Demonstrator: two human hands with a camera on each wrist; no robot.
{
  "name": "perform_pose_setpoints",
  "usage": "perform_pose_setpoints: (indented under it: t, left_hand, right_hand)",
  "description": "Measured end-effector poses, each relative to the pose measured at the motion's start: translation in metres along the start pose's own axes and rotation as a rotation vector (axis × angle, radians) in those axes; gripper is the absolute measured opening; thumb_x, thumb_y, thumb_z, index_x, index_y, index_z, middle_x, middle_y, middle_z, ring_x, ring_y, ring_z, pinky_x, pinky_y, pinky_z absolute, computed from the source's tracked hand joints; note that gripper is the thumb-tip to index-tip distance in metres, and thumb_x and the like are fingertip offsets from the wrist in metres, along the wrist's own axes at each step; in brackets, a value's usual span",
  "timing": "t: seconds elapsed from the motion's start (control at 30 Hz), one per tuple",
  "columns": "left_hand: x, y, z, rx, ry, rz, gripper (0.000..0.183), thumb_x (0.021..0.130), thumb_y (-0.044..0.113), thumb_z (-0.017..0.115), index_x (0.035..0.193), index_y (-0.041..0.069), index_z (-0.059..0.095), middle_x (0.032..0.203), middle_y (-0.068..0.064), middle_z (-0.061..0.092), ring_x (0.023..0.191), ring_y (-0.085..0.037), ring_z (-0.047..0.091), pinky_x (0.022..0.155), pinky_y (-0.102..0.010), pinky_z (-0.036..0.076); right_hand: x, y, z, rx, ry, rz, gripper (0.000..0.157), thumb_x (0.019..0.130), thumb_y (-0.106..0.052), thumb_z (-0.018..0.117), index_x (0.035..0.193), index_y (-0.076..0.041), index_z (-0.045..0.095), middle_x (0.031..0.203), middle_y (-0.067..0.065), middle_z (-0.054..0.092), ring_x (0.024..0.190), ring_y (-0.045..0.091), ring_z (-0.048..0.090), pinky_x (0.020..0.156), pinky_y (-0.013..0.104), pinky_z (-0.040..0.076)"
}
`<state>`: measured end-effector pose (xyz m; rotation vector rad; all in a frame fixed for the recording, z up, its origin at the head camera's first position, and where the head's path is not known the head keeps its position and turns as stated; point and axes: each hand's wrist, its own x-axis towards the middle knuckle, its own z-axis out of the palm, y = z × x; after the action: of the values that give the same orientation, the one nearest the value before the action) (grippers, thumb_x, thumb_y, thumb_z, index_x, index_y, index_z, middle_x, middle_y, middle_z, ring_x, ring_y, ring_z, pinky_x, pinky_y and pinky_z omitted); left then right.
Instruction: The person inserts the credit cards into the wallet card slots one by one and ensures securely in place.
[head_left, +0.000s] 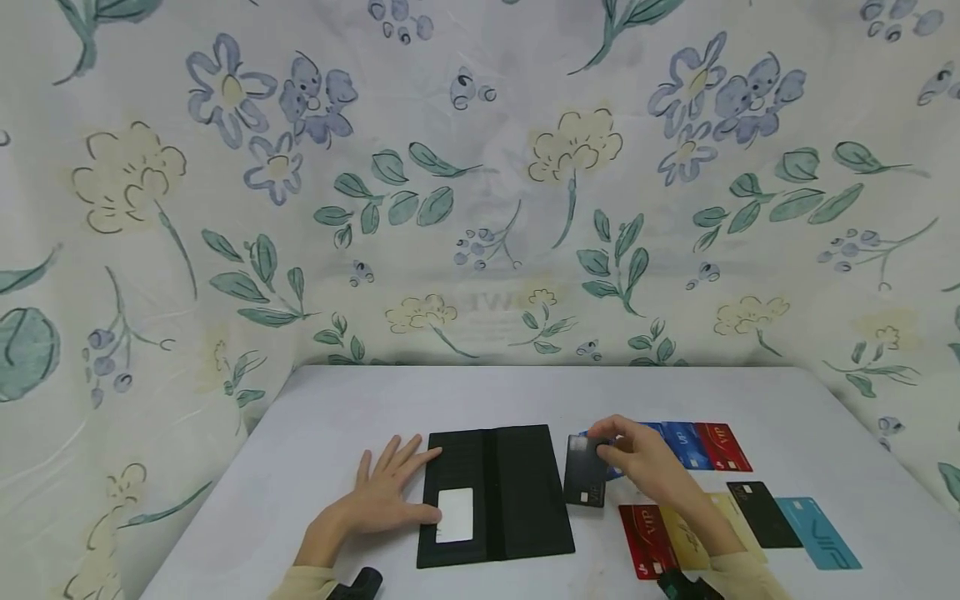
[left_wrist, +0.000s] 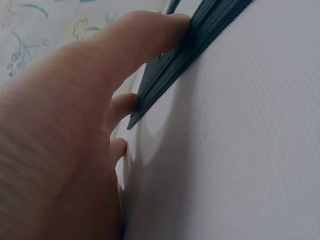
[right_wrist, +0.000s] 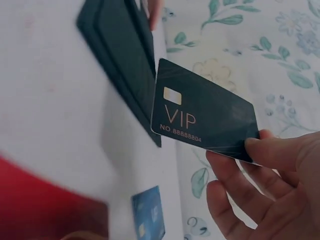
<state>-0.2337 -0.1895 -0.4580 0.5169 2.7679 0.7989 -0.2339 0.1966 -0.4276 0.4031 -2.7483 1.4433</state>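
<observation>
Black VIP card (head_left: 583, 479) held near three o'clock, just beside the wallet (head_left: 532, 500)

Take the unfolded wallet as the clock's centre, twelve toward the floral cloth (head_left: 487, 192). The right hand (head_left: 651, 465) has a tight grip, thumb and fingers pinching the card above the counter (head_left: 420, 396). At nine o'clock the left hand (head_left: 384, 502) lies spread wide, its grip holding nothing, thumb touching the wallet near a white panel (head_left: 457, 515). Between two and three o'clock lie blue cards (head_left: 686, 446) and a red card (head_left: 723, 447); between three and four, a red VIP card (head_left: 645, 533), yellow cards (head_left: 678, 542), a second black card (head_left: 767, 515) and a teal card (head_left: 817, 533).
</observation>
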Motion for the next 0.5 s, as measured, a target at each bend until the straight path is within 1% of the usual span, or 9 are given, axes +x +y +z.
perform_pose_setpoints:
  t: [0.07, 0.23, 0.37, 0.5]
  left_hand:
    - [0.001, 0.0, 0.001, 0.0, 0.002, 0.004, 0.09, 0.078, 0.056, 0.074, 0.152, 0.02, 0.038, 0.165, -0.016, 0.016, 0.15, -0.045, -0.004, 0.11, -0.07, -0.014]
    - [0.002, 0.001, 0.002, 0.002, 0.011, 0.001, 0.09, 0.077, 0.055, 0.075, 0.151, 0.02, 0.039, 0.164, -0.016, 0.017, 0.15, -0.045, -0.003, 0.11, -0.07, -0.014]
    - [0.001, 0.0, 0.003, 0.006, 0.011, -0.002, 0.09, 0.077, 0.055, 0.075, 0.151, 0.02, 0.039, 0.164, -0.016, 0.017, 0.15, -0.045, -0.003, 0.11, -0.071, -0.014]
    - [0.001, -0.001, 0.002, 0.007, 0.012, 0.007, 0.09, 0.077, 0.055, 0.075, 0.151, 0.02, 0.039, 0.164, -0.015, 0.017, 0.15, -0.045, -0.002, 0.11, -0.071, -0.013]
  right_hand:
    - [0.011, -0.003, 0.002, 0.023, 0.032, 0.008, 0.019, 0.096, -0.005, 0.061, 0.113, -0.01, 0.065, 0.111, 0.005, 0.066, 0.098, 0.024, 0.067, 0.086, 0.04, 0.056]
    - [0.042, -0.011, 0.016, 0.065, 0.065, -0.005, 0.019, 0.095, -0.006, 0.061, 0.113, -0.007, 0.065, 0.107, 0.007, 0.065, 0.087, 0.019, 0.064, 0.077, 0.032, 0.053]
    - [0.064, -0.017, 0.031, 0.097, 0.073, -0.036, 0.02, 0.092, -0.004, 0.062, 0.112, -0.004, 0.066, 0.104, 0.01, 0.066, 0.082, 0.019, 0.066, 0.071, 0.031, 0.054]
    - [0.081, -0.026, 0.048, 0.116, 0.083, -0.037, 0.02, 0.09, -0.001, 0.062, 0.11, -0.003, 0.067, 0.098, 0.009, 0.066, 0.078, 0.018, 0.065, 0.066, 0.032, 0.057]
